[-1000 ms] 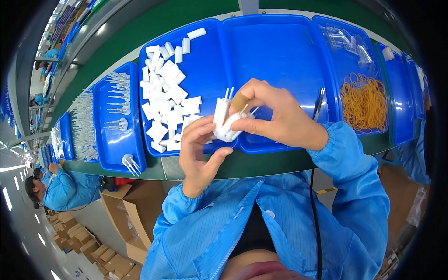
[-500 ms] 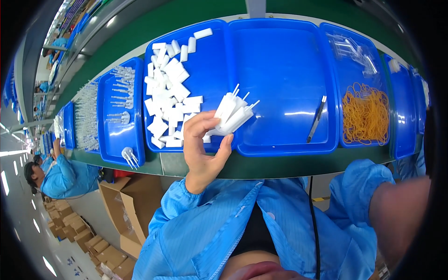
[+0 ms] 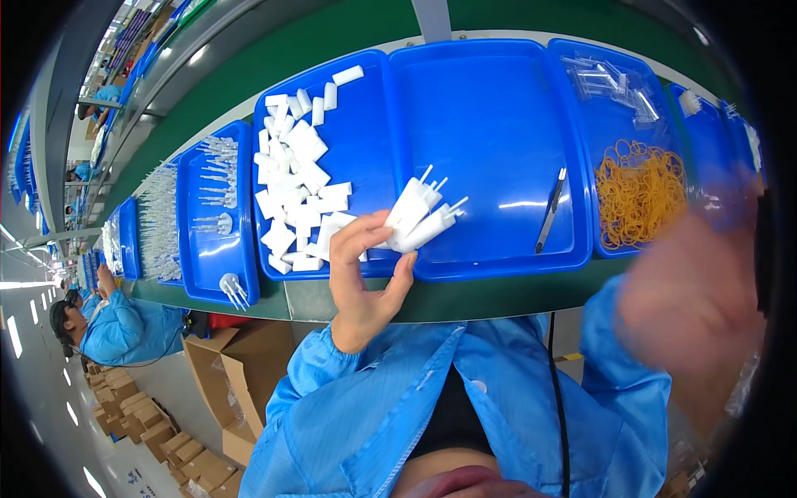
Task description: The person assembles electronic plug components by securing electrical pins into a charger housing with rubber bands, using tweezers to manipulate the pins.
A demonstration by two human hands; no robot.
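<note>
My left hand point(image 3: 364, 286) is closed, thumb and fingers pinching a bundle of white plastic pieces point(image 3: 423, 222) with thin prongs sticking out to the upper right. The bundle is held over the front of the blue trays, about where two of them meet. To its left, a blue tray point(image 3: 365, 158) holds a heap of short white blocks point(image 3: 290, 183). My right hand point(image 3: 689, 290) is smeared by motion at the far right, so its fingers cannot be made out. It is nearest to the tangle of orange rubber bands point(image 3: 639, 195).
A middle blue tray point(image 3: 481, 108) holds a slim silver-and-black tool point(image 3: 551, 212). Clear plastic pieces point(image 3: 610, 83) lie behind the rubber bands. At left, trays hold pronged white parts point(image 3: 220, 174). Below stands an open cardboard box point(image 3: 237, 373); another person point(image 3: 120, 328) sits left.
My right hand has swung up and inward from the lower right toward the rubber-band tray. My left hand keeps the bundle nearly in place. The view has shifted slightly, moving the trays within it.
</note>
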